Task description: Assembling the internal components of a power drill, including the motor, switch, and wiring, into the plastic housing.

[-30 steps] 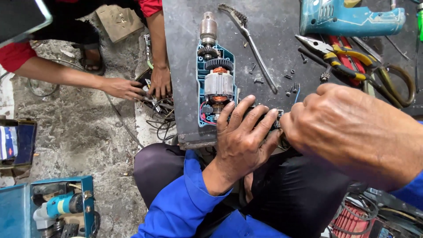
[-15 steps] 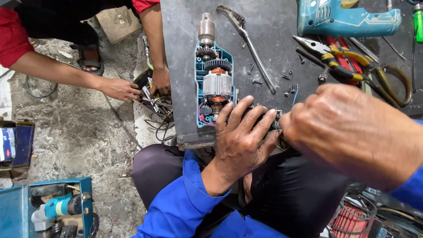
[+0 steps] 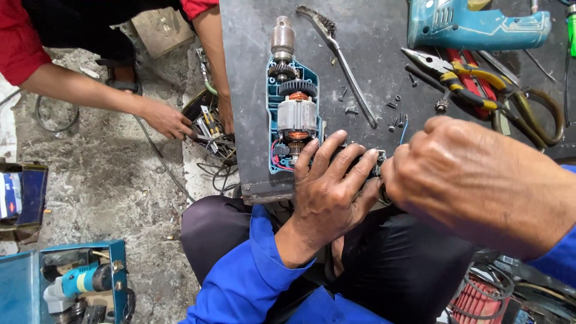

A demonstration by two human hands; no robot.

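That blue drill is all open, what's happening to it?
A person in blue sleeves has an opened drill lying on a dark board, its motor showing. Their left hand presses on the handle end and the right hand works beside it. Loose screws, pliers and a wire brush lie nearby. Another person's hand digs through tools on the floor.

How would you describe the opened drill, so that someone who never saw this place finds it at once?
Look at the dark grey metal board across the person's lap. Near its left edge lies the opened drill, just above the left hand, chuck pointing away. Unlike the closed teal drill at the top right, its shell is off, showing gears and copper motor windings.
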